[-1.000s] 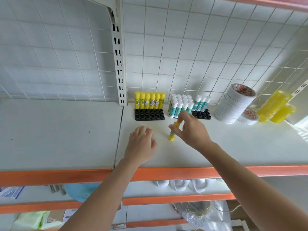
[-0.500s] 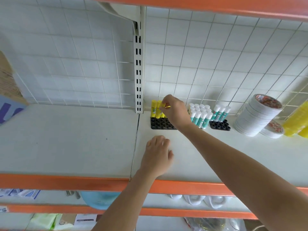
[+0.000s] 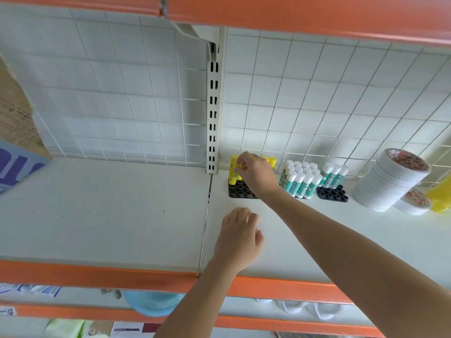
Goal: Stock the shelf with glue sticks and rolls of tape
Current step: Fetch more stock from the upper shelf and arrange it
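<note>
A: Where is the right hand (image 3: pixel 256 172)?

B: The right arm runs out straight from the lower right, across the white shelf (image 3: pixel 122 215), to the black holder tray (image 3: pixel 240 191) at the back, just right of the slotted upright (image 3: pixel 213 113). The wrist is bent down, back of the hand towards the camera.

A: And its grip?

B: Grasping a yellow glue stick (image 3: pixel 233 170). Thumb and fingertips pinch it near the top, at the left end of the tray. The stick stands upright, its foot at the tray's back row. More yellow glue sticks (image 3: pixel 272 161) peek out behind the knuckles.

A: The left hand (image 3: pixel 240 237)?

B: Nearer the front edge, palm down over the shelf, fingers loosely bent, holding nothing. I cannot tell whether it touches the shelf. The forearm comes up from below, crossing the orange shelf edge (image 3: pixel 97 274).

A: What else stands on the shelf?

B: Right of the yellow ones, a block of teal glue sticks (image 3: pixel 301 180) with white caps, then three more over a second black tray (image 3: pixel 332 194). Further right, a leaning stack of tape rolls (image 3: pixel 388 181), with another tape roll (image 3: pixel 413 202) lying flat beside it.
</note>
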The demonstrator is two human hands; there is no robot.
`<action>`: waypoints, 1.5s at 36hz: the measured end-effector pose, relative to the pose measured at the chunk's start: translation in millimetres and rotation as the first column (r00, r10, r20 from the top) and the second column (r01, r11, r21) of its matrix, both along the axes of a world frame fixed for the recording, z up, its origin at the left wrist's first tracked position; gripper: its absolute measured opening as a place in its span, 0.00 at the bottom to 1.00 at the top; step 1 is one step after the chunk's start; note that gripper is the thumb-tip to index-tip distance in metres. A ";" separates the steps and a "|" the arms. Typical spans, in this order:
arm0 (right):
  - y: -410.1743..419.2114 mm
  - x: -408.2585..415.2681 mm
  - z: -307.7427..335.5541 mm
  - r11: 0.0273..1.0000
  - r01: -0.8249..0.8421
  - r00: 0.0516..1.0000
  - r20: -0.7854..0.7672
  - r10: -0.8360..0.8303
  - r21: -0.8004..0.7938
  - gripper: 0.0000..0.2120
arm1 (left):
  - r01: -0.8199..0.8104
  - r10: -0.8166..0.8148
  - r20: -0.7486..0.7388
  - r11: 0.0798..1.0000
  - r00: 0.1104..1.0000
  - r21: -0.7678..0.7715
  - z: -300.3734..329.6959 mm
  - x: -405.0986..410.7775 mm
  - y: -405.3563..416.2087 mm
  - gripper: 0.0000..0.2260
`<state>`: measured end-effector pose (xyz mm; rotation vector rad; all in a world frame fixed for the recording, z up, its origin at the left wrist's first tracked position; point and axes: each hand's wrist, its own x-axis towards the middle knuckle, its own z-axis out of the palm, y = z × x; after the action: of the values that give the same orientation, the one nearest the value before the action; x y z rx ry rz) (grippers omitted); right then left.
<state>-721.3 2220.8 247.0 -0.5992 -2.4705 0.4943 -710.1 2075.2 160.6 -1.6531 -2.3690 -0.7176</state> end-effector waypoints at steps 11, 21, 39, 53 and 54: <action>-1.0 2.7 -2.9 0.924 -0.053 0.998 0.051 0.036 0.379 0.13 | 0.007 -0.007 0.005 0.999 1.000 0.032 1.2 -0.4 0.5 0.13; -12.2 26.5 6.6 0.963 -0.116 0.901 0.434 0.000 0.241 0.32 | 0.011 -0.010 0.067 1.000 0.998 -0.021 5.3 0.2 -0.4 0.14; -56.0 150.7 57.7 0.983 0.050 0.895 0.428 -0.121 0.174 0.22 | 0.062 -0.057 0.028 0.828 0.998 -0.558 78.3 15.2 -1.1 0.15; -91.9 291.4 158.1 0.913 0.008 0.992 -0.120 0.045 0.407 0.17 | 0.018 -0.036 -0.108 0.986 0.993 -0.167 257.3 138.5 -62.0 0.08; -95.0 297.6 166.3 0.903 0.009 0.985 -0.160 0.067 0.430 0.18 | 0.018 -0.036 -0.124 0.990 0.992 -0.138 269.7 147.3 -67.8 0.08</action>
<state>-423.7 2125.8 413.3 -0.3228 -2.3189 -0.0004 -562.8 2007.4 430.4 -1.7310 -2.3570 -0.4489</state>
